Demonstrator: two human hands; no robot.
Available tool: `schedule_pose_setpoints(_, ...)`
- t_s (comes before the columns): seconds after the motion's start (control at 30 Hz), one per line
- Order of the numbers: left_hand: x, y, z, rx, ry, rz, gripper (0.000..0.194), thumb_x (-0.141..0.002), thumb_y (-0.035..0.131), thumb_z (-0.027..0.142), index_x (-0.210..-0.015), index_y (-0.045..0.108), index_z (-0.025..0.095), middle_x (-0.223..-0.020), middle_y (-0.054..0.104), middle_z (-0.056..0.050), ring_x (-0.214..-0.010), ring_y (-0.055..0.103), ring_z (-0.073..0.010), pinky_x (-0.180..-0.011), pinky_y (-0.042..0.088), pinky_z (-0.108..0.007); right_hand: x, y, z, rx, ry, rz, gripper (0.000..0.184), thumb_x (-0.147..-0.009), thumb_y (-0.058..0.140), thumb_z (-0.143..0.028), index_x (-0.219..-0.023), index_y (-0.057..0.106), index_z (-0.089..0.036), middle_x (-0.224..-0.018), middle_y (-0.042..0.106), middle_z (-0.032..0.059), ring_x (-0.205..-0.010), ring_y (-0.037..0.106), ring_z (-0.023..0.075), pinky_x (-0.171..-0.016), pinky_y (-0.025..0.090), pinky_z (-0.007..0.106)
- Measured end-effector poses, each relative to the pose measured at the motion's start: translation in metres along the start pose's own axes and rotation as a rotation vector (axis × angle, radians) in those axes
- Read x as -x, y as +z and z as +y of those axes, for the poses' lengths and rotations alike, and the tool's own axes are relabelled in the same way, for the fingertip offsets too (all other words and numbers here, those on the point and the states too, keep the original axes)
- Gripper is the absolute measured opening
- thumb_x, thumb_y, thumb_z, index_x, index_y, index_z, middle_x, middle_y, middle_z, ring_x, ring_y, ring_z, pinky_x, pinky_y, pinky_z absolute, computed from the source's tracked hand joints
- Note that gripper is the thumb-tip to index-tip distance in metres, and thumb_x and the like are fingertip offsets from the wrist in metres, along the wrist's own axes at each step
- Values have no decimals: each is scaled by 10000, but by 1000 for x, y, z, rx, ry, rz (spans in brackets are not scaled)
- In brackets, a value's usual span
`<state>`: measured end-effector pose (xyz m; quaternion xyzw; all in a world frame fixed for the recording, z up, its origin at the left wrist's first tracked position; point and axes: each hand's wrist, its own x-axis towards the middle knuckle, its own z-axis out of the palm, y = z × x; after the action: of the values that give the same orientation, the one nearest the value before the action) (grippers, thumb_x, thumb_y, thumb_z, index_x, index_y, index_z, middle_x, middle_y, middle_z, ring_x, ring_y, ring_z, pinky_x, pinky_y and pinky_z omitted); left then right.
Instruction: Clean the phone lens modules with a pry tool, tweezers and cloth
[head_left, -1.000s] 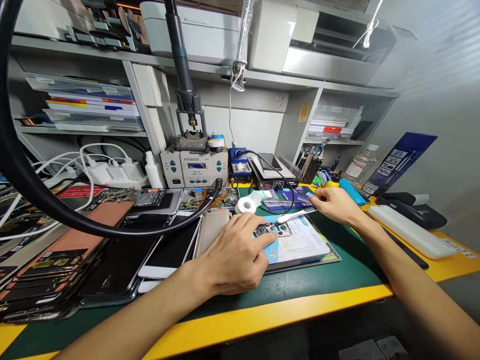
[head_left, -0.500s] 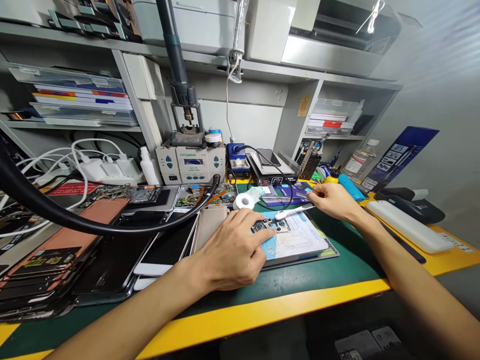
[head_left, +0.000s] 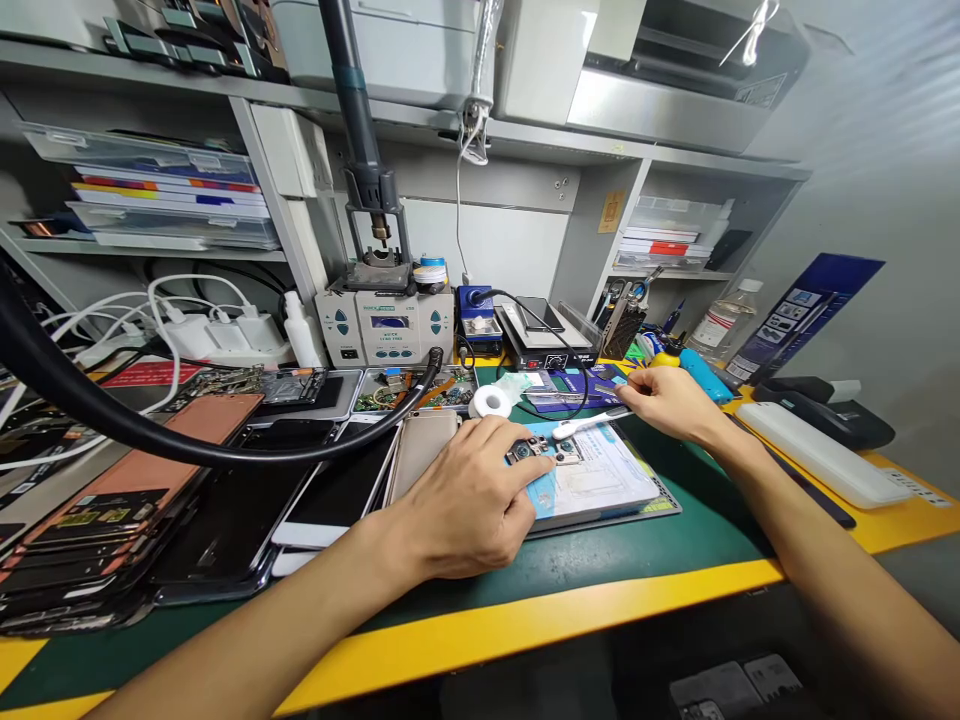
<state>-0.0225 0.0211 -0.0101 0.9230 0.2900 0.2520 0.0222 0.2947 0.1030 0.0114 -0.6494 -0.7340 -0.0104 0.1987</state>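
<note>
My left hand (head_left: 469, 500) rests at the near left of a blue-and-white box (head_left: 600, 490). Its fingers are bent, holding down a small part with round lenses that looks like a phone camera module (head_left: 568, 453); my fingertips cover some of it. My right hand (head_left: 667, 398) has its thumb and fingers pinched on the thin end of a white swab-like stick (head_left: 589, 424). The stick's rounded white tip touches or hovers just over the camera module; I cannot tell which.
Stacked phones and phone parts (head_left: 217, 510) crowd the left side. Behind my hands are a white tape roll (head_left: 493, 401), a tray of circuit boards (head_left: 375, 390) and a hot-air station (head_left: 390, 328). A black hose (head_left: 225, 455) arches across the left. A white case (head_left: 821, 455) lies right.
The whole view has shifted very slightly right. Both hands keep nearly the same place and grip, with the white stick's tip still at the camera module.
</note>
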Motion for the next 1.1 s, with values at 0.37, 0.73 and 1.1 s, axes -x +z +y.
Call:
schedule_pose_setpoints(0.37,0,1,-2,-3,0,-2,421,-909,514,164,-1278,715,192,-1311,616,-168,-1191,570,-319,-1023,494,-506,0,-2,-1,4,-13,9,383,-812,522,-404,-533,302,-258,-480,366,-32,-487,338,143,-545,263,336)
schedule_pose_setpoints(0.73,-1,-2,1,-3,6,5,425,-898,516,148,-1268,722,184,-1289,629,-167,-1173,578,-321,-1007,494,-504,1,-2,0,7,-4,16,379,-802,517,-418,-534,301,-259,-481,370,-33,-489,341,143,-544,267,338)
schedule_pose_setpoints(1.1,-1,-1,0,-1,4,6,422,-905,510,161,-1268,724,186,-1299,632,-167,-1170,579,-316,-1017,495,-510,0,-2,1,3,-7,31,408,-793,541,-426,-513,299,-257,-473,370,-29,-478,344,145,-527,270,330)
